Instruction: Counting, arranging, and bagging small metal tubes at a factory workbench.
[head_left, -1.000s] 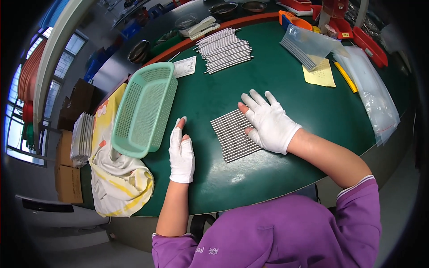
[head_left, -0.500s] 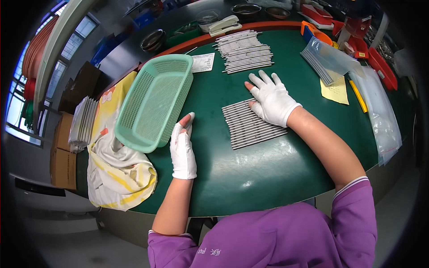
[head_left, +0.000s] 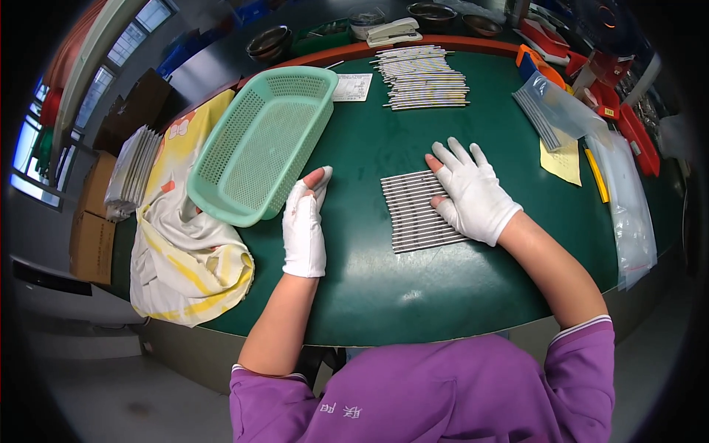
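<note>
Under my right hand lies a single flat layer of thin metal rods, side by side on the green tabletop. That hand wears a white glove with bare thumb and index tips; its fingers are stretched out and its palm covers the rods' right ends. My left hand, gloved the same way, stands on edge on the table with fingers extended and nothing in it. It is just right of a pale green plastic basket, which looks empty. Beyond the flat layer, a larger pile of similar rods lies near the table's back edge.
A yellow and white cloth lies at the left, partly under the basket. On the right are bagged rods, a yellow note, a yellow cutter and plastic bags. A stapler sits behind the pile.
My right hand has drawn nearer to me across the rods, uncovering some of their far side. My left hand holds about the same pose. The whole view has shifted slightly.
</note>
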The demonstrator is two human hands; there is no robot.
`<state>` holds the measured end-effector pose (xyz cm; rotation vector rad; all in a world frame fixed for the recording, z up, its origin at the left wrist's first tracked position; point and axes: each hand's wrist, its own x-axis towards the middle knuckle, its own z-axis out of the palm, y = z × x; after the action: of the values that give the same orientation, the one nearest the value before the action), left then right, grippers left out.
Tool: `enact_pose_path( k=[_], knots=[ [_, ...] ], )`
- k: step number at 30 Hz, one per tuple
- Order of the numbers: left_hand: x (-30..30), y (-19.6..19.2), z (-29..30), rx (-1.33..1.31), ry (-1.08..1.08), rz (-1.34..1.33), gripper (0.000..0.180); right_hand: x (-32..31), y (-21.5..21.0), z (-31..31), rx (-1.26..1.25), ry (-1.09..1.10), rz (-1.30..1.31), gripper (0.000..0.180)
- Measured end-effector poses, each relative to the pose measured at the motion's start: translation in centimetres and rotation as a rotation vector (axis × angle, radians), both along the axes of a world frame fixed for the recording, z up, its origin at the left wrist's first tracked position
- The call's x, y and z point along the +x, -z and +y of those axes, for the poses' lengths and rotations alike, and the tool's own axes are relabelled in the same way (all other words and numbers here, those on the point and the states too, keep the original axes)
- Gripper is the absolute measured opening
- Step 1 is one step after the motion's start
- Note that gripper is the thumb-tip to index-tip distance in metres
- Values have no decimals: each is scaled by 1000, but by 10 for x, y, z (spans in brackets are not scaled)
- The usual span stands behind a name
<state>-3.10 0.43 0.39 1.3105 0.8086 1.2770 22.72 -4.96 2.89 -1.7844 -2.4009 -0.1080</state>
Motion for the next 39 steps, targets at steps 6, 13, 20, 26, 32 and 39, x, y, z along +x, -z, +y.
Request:
enact_pose_path(
  k=[6,13,20,26,32,39],
  knots=[
    [2,-2,0,-27,1,-1,41,-9,-14,-41,-59,-53,39,67],
    [4,-3,1,-35,-9,19,43,-16,-25,-81,-146,-109,48,73],
    [4,-1,2,-8,-3,41,43,-25,-30,-102,-224,-152,54,86],
    [9,-8,-2,53,7,284,42,-22,-23,-84,-188,-174,58,87],
    [14,-7,-8,319,15,554,57,-18,-15,-37,-73,-135,-3,78],
    [50,-24,-33,759,245,1090,110,5,-31,28,-281,-184,241,84]
  ],
)
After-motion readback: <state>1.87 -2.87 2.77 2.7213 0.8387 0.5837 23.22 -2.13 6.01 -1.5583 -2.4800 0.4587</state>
